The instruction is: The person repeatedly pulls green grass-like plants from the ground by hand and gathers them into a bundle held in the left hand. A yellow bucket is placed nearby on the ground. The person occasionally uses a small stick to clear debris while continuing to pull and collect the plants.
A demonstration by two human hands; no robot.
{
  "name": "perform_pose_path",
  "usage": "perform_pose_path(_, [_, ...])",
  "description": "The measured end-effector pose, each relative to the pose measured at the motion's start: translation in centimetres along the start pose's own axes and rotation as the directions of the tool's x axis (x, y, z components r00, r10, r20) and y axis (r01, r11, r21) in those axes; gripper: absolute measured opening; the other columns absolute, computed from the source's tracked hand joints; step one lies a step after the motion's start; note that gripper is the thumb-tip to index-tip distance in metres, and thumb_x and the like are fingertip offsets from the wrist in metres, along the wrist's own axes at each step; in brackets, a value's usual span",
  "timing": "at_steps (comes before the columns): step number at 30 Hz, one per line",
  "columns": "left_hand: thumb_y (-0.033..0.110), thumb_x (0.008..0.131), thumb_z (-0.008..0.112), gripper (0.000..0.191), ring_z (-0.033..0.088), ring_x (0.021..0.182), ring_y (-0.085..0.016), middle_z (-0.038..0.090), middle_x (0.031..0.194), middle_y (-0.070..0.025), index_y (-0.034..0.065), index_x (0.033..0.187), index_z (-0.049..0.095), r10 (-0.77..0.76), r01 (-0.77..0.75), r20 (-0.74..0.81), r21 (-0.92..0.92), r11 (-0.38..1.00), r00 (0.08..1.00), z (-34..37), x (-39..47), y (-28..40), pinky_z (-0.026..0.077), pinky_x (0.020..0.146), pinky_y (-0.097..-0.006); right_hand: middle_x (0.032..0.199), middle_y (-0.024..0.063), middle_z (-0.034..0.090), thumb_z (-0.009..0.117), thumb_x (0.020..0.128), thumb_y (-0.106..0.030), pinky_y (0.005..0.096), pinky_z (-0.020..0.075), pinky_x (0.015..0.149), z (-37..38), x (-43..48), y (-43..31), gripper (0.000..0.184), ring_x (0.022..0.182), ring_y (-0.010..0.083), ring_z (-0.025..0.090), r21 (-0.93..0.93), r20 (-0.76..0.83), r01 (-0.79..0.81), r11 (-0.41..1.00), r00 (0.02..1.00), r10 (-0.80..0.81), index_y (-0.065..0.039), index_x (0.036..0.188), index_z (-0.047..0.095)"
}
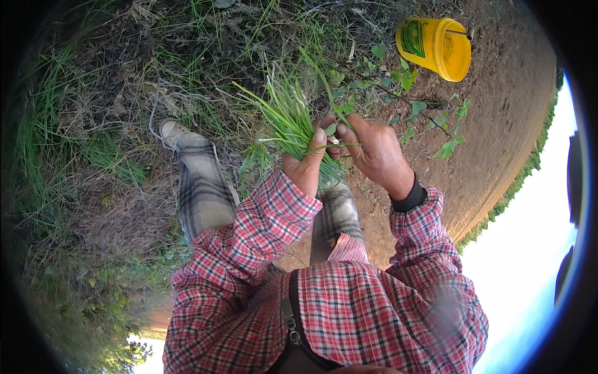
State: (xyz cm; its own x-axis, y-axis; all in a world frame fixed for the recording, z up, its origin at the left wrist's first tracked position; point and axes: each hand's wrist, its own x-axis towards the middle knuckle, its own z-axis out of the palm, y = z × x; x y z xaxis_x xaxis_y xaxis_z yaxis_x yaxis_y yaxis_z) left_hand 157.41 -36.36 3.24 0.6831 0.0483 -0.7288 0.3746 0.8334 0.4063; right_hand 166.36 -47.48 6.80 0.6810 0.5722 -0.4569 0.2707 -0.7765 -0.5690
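My left hand [306, 161] is closed around a bunch of thin green grass-like leaves [289, 117], its thumb lying across them. The blades fan out beyond the fist, some with pale tips, and shorter ends hang below it. Close beside it, my right hand [376, 152] pinches a longer, thicker green stem [322, 77] between thumb and forefinger. A small pale bit shows between the two hands, too small to name. Parts of the left fingers are hidden behind the bunch and thumb.
A yellow plastic bucket [423, 46] with a green label stands on the bare soil [504, 112], a rod-like handle [460, 33] leaning out of its mouth. Leafy twigs [411, 107] rise near my right hand. Tangled grass [112, 159] surrounds my shoe [173, 131].
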Motion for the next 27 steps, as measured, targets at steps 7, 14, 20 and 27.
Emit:
perform_pose_path(7, [0.020, 0.089, 0.051, 0.022, 0.052, 0.077, -0.011, 0.058, 0.089, -0.0036, 0.0031, 0.101, 0.055, 0.100, -0.097, -0.008, 0.182, 0.979, 0.995, -0.4, -0.3, -0.6, 0.043, 0.072, -0.0259, 0.061, 0.0133, 0.057, 0.051, 0.082, -0.023, 0.0395, 0.0454, 0.049, 0.0, -0.7, -1.5, 0.032, 0.055, 0.0313, 0.058, -0.149, 0.281, 0.048, 0.988, 0.960, -0.004, -0.004, 0.108, 0.047])
perform_pose_path(14, [0.023, 0.090, 0.048, 0.020, 0.058, 0.082, -0.018, 0.060, 0.078, -0.0059, 0.0039, 0.089, 0.054, 0.038, -0.032, -0.057, 0.103, 0.994, 0.998, -0.7, -0.4, -0.9, 0.044, 0.074, -0.0309, 0.073, 0.0135, 0.061, 0.051, 0.085, -0.028, 0.0358, 0.0479, 0.063, -2.8, 4.1, 5.6, 0.029, 0.069, 0.0248, 0.061, 0.100, -0.059, -0.089, 0.991, 0.994, 0.095, -0.001, 0.094, 0.057])
perform_pose_path(20, [0.025, 0.089, 0.049, 0.021, 0.056, 0.066, -0.018, 0.051, 0.065, -0.0036, 0.0042, 0.090, 0.052, -0.103, 0.104, 0.074, -0.005, 0.995, 0.992, -1.1, -0.6, -1.6, 0.047, 0.066, -0.0336, 0.085, 0.0156, 0.064, 0.056, 0.079, -0.033, 0.0368, 0.0466, 0.071, 4.5, 19.4, 19.6, 0.039, 0.077, 0.0279, 0.061, 0.267, -0.200, -0.408, 0.873, 0.863, 0.464, 0.001, 0.097, 0.062])
perform_pose_path(27, [0.025, 0.089, 0.050, 0.021, 0.053, 0.055, -0.015, 0.051, 0.062, -0.0019, 0.0047, 0.091, 0.054, -0.160, 0.161, 0.050, -0.016, 0.987, 0.986, -1.3, -0.8, -2.1, 0.048, 0.065, -0.0347, 0.065, 0.0066, 0.057, 0.058, 0.083, -0.021, 0.0315, 0.0334, 0.045, 10.2, 24.8, 26.4, 0.024, 0.046, 0.0141, 0.042, 0.019, -0.044, -0.475, 0.880, 0.879, 0.475, -0.002, 0.095, 0.064])
